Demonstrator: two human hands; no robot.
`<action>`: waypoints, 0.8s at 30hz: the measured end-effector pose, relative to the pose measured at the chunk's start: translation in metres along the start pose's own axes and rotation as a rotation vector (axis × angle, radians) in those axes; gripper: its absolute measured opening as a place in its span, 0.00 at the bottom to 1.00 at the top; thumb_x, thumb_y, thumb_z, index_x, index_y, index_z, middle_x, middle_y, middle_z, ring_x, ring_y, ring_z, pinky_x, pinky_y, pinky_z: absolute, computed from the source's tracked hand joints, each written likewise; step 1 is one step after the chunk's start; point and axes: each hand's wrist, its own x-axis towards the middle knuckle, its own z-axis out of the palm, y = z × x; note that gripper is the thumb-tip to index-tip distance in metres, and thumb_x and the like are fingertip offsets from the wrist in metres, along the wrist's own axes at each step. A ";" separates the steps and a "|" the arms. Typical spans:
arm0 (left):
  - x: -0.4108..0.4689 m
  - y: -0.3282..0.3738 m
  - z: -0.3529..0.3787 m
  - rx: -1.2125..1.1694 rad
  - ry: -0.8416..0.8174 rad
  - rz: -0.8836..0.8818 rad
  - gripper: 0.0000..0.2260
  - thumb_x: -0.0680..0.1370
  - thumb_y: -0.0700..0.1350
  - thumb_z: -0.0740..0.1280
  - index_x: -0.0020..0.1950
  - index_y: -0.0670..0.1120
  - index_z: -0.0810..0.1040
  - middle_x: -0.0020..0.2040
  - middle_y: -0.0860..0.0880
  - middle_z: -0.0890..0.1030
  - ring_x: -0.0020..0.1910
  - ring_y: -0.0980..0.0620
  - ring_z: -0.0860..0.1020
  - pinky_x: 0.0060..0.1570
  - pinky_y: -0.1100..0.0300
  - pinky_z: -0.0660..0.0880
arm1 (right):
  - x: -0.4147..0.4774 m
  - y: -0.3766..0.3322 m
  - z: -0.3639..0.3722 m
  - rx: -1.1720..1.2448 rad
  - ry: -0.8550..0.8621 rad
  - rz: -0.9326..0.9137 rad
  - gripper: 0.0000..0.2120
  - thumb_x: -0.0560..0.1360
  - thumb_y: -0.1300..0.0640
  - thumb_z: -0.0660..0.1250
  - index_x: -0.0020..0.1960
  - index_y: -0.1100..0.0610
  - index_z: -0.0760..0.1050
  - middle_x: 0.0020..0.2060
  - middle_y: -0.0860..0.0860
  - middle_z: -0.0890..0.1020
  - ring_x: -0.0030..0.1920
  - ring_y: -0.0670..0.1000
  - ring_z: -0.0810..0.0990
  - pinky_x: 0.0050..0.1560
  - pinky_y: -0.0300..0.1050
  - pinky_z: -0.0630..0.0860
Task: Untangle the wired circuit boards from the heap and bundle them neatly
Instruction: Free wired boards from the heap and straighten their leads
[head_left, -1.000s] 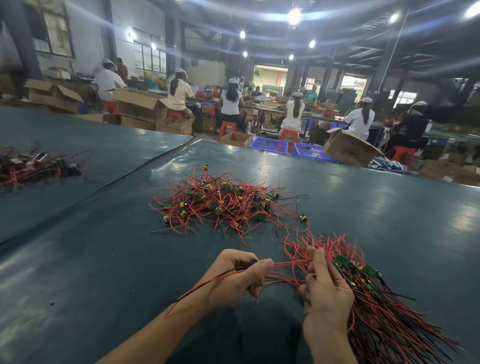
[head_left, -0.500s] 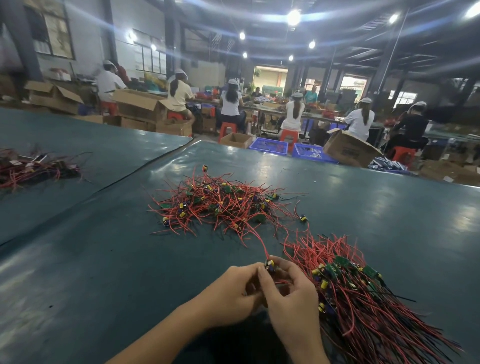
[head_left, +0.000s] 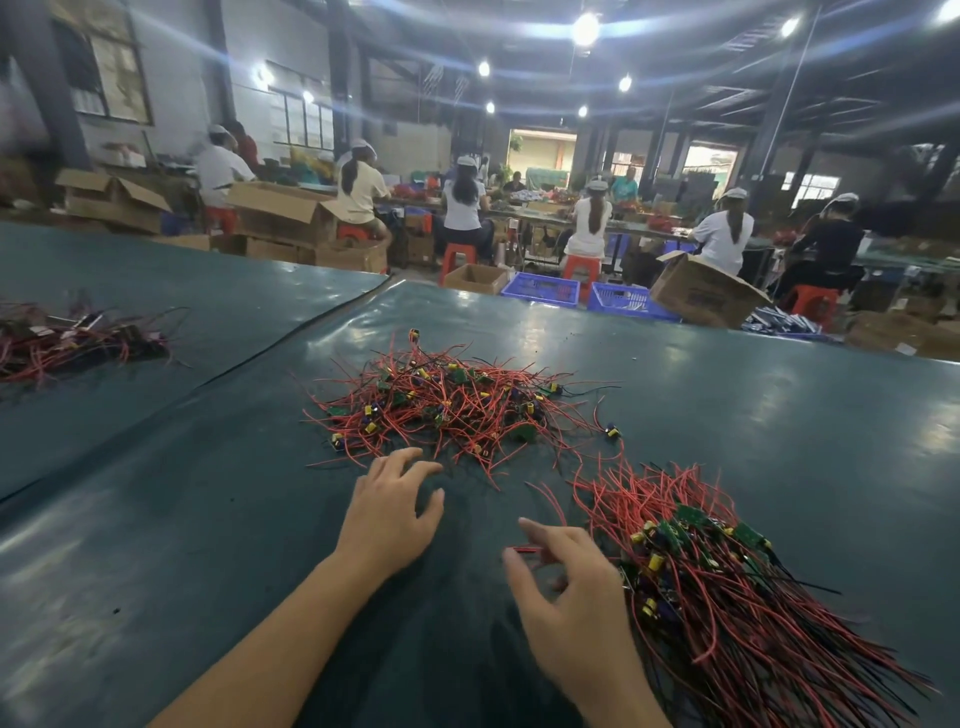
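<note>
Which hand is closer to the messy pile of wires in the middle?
Left. The left hand is at the near edge of the messy pile; the right hand sits further back, beside the tidy bundle.

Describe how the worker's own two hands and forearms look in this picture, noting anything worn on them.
The left hand and right hand are bare: no gloves, and no rings or bracelets that this view shows. The left forearm is uncovered down to the picture's edge, with no sleeve or watch. Of the right arm only the right wrist shows, and it is also uncovered.
</note>
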 end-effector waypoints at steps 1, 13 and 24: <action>0.004 -0.002 0.004 0.047 -0.045 -0.001 0.19 0.80 0.54 0.61 0.70 0.51 0.71 0.73 0.50 0.66 0.72 0.49 0.62 0.70 0.50 0.60 | 0.000 -0.001 0.004 0.041 -0.025 -0.003 0.14 0.74 0.53 0.72 0.60 0.52 0.80 0.47 0.39 0.78 0.49 0.41 0.78 0.50 0.30 0.72; 0.048 0.008 0.027 0.157 -0.333 0.223 0.23 0.80 0.56 0.56 0.76 0.58 0.60 0.80 0.53 0.50 0.77 0.50 0.54 0.72 0.44 0.54 | 0.009 0.022 0.006 -0.074 -0.065 0.124 0.17 0.78 0.52 0.67 0.65 0.53 0.76 0.53 0.43 0.75 0.60 0.46 0.74 0.59 0.33 0.66; 0.042 0.008 0.021 -0.167 -0.062 0.307 0.09 0.80 0.41 0.65 0.56 0.41 0.81 0.51 0.46 0.81 0.53 0.47 0.77 0.57 0.55 0.73 | 0.009 0.025 0.006 -0.077 -0.071 0.123 0.17 0.78 0.51 0.67 0.65 0.53 0.76 0.53 0.43 0.75 0.60 0.45 0.74 0.59 0.32 0.65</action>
